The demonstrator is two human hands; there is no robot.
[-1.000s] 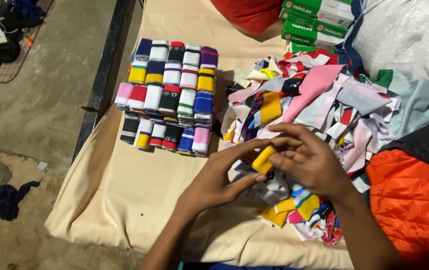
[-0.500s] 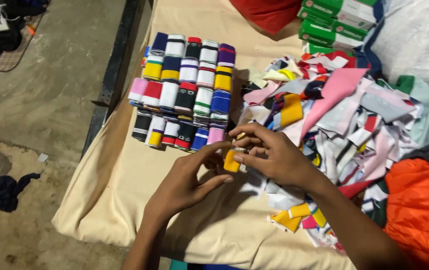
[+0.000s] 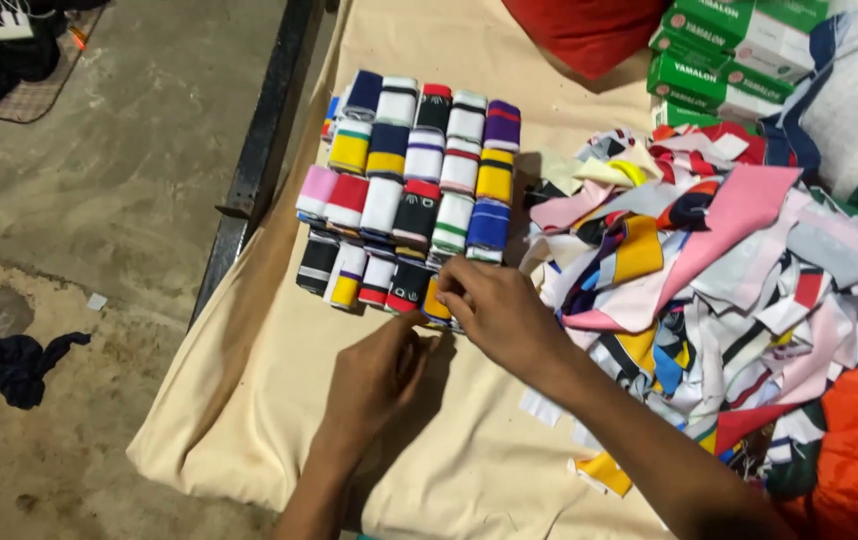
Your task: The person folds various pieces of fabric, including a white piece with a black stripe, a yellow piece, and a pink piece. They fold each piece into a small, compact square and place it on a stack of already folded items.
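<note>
Right hand (image 3: 504,310) has its fingers curled around a small yellow-and-dark fabric roll (image 3: 436,302), pressing it in at the near right end of the block of rolled cloth pieces (image 3: 411,185) on the beige sheet (image 3: 249,400). Left hand (image 3: 374,385) sits just below it, fingers loosely bent and holding nothing, resting on the sheet. The messy heap of loose fabric scraps (image 3: 709,270) is just to the right of the rolls.

About 20 rolled fabric bundles (image 3: 409,190) stand in 4 rows; 3 green cartons (image 3: 724,50), 1 red cushion (image 3: 584,30), and 2 hands show.
</note>
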